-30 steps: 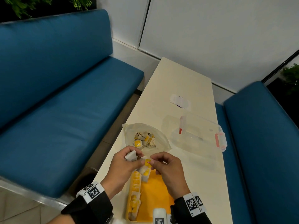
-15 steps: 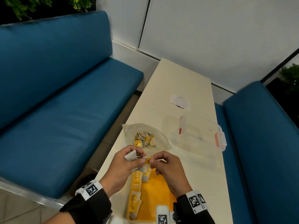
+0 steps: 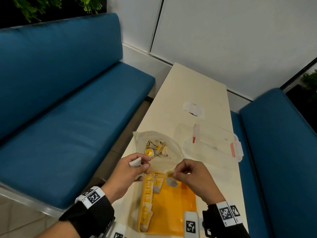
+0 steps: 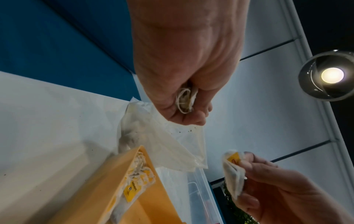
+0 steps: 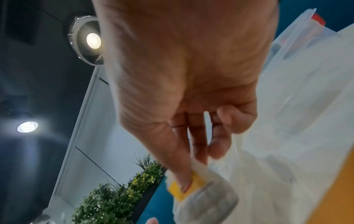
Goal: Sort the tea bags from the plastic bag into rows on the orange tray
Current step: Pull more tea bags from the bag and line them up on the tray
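The orange tray [image 3: 173, 212] lies at the table's near end, with a row of tea bags [image 3: 148, 194] along its left side. The clear plastic bag [image 3: 159, 148] with more tea bags sits just beyond it. My right hand [image 3: 192, 176] pinches a tea bag [image 3: 171, 179] by its yellow tag above the tray's far end; the same bag [image 5: 205, 197] shows in the right wrist view. My left hand [image 3: 130, 170] grips a second tea bag [image 3: 135, 162], seen folded in its fingers [image 4: 184, 100], left of the tray.
A clear lidded box [image 3: 211, 143] with pink clasps stands right of the plastic bag. A small white wrapper [image 3: 193, 109] lies farther up the cream table [image 3: 193, 90]. Blue benches [image 3: 68, 109] flank both sides of the table.
My hands were together over the tray's far end; they have pulled apart. The right hand has moved right with one tea bag, and the left keeps the other.
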`<state>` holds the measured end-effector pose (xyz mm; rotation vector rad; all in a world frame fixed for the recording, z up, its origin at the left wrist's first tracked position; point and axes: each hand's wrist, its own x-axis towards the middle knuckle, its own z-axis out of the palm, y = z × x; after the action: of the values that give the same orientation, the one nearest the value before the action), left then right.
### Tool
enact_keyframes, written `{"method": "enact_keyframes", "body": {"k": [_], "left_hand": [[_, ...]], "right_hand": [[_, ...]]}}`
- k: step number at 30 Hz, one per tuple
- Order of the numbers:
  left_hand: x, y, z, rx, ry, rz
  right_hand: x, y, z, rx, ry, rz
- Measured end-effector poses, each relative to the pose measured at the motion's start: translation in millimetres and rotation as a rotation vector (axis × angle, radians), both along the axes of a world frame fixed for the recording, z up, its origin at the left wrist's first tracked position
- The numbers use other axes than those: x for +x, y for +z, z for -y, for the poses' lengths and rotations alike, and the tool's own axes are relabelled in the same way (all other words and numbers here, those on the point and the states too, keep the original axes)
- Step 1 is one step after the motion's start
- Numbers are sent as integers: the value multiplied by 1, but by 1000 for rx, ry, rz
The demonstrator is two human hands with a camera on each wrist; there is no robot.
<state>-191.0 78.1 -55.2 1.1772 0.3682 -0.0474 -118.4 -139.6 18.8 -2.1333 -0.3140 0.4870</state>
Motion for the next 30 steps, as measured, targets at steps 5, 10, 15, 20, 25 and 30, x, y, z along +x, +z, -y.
{"method": "enact_keyframes", "body": {"k": [5,10,15,20,25,30], "left_hand": [[1,3,4,114,-78,27],[4,10,9,300,-246,95],[6,12,14,416,-325,147],[4,8,18,424,-235,169],[4,5,22,409,-206,173],[5,-8,17,425,-114,92]], "right_hand": [[2,-2,2,19,-5,-1],[-5,-1,-3,121,24,-27],[-11,-8,-8,186,15,-45],[-16,-16,-9,263,-41,-100],[-18,-27,-7,268,-65,-153],[-12,-48,-1,260,-126,-196]]}}
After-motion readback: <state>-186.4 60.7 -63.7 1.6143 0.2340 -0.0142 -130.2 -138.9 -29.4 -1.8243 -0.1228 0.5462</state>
